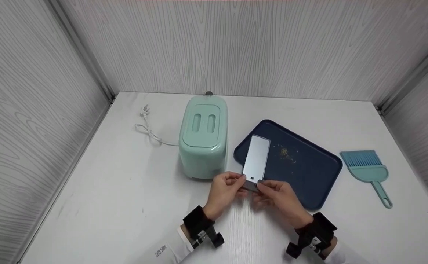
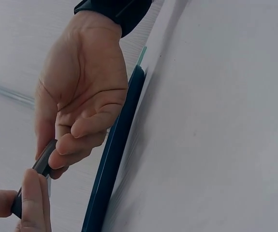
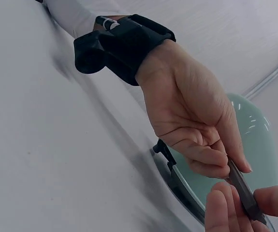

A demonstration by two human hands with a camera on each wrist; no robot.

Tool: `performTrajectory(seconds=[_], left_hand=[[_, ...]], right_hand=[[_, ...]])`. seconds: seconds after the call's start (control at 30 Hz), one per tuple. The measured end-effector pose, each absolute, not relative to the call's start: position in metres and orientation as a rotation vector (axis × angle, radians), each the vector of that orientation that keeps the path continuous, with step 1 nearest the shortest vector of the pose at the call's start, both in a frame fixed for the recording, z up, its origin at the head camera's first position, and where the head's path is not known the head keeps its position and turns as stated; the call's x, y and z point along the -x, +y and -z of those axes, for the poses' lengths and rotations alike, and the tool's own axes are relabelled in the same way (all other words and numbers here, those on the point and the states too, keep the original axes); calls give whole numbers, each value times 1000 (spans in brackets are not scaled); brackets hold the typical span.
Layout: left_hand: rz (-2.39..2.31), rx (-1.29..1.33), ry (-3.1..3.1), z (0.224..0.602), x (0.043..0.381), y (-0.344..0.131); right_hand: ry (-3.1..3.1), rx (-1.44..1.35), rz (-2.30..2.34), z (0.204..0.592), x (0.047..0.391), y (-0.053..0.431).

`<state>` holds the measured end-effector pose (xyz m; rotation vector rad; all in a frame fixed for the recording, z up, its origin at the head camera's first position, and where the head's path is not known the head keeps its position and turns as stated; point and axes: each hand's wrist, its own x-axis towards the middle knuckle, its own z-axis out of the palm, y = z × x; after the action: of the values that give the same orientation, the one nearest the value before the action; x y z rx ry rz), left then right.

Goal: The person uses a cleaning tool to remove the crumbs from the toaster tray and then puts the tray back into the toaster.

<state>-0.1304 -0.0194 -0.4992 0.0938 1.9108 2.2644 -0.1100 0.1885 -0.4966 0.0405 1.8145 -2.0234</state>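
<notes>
A long flat crumb tray [image 1: 256, 157], shiny on its face with a dark grey strip at the near end, is held between both hands. My left hand [image 1: 222, 191] pinches the left corner of that grey end between thumb and fingers. On the right corner, my right hand [image 1: 280, 198] pinches it in the same way. The far end lies over the left part of a dark blue tray [image 1: 309, 179], where brown crumbs [image 1: 284, 152] are scattered. In the left wrist view the grey end [image 2: 43, 164] shows edge-on between the fingers of both hands.
Left of the hands stands a mint green toaster [image 1: 203, 154] with a lidded top. Its white cord and plug [image 1: 146, 126] trail to the left. A teal brush with a dustpan-shaped head [image 1: 368, 172] lies at the right. Patterned panels [image 1: 206, 47] wall the table's back and sides.
</notes>
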Motion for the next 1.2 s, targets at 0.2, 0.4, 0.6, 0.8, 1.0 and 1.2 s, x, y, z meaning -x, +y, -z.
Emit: performTrajectory(seconds=[0.2,0.4,0.6,0.8,1.0,1.2], left_hand=[[-2218,-134,1962,501,131,-22],[-2077,-218,2183,499,131,-25],[-1919,-384,2416,481,135,-40],[-1874,-506,2377,453,137,-58],[-1854,-581,2504,431,135,-76],[-1952,-682,2637,410,138,-100]], right_hand=[[1808,-17,2011,495,108,190],[1828,-38,1991,497,106,193],[1819,-70,1983,499,100,194],[1757,-72,1976,501,92,193],[1719,-15,1966,504,85,189],[1608,65,1995,511,79,186]])
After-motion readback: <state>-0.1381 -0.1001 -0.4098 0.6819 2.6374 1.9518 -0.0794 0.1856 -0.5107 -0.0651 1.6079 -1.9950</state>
